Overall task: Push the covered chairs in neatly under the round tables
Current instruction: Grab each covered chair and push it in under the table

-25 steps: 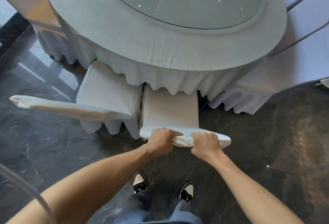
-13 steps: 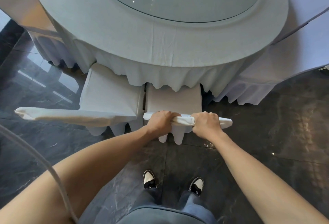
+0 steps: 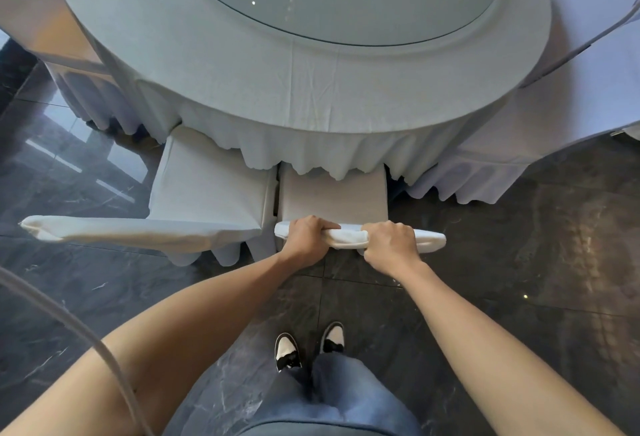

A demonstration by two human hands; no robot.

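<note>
Head view: chair (image 3: 332, 193) seat half under tablecloth (image 3: 311, 144)

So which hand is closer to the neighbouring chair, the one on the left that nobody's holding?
Left. The left hand grips the pushed chair's backrest at the end beside the neighbouring chair; the right hand grips further along.

Banquet hall or restaurant dining room. Evidence: a large round desk (image 3: 242, 64) draped in a pale floor-length cloth with a pleated skirt; a round glass turntable (image 3: 346, 2) sat at its centre; chairs (image 3: 207, 186) in matching white fitted covers ringed it; another covered chair (image 3: 588, 64) stood at right; the floor (image 3: 519, 279) was dark polished marble-look tile.
</note>
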